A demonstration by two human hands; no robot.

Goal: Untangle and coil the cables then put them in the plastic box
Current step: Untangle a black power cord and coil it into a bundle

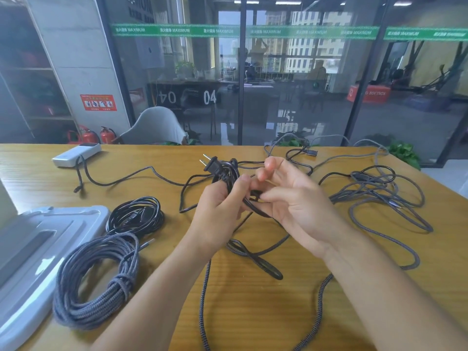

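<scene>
Above the middle of the wooden surface (253,312), the left hand (217,211) grips a small black cable bundle (231,177), fingers curled round it. The bundle's two-pin plug (211,165) sticks out at the top, its long axis slanting up and to the left, pins pointing away from the person. The right hand (296,198) pinches the cable's black strand (255,196) between thumb and forefinger, the other fingers loosely spread. A coiled black cable (135,215) and a coiled grey braided cable (96,279) lie just beside the plastic box (38,249) at left. Loose grey cables (379,196) sprawl tangled at right.
</scene>
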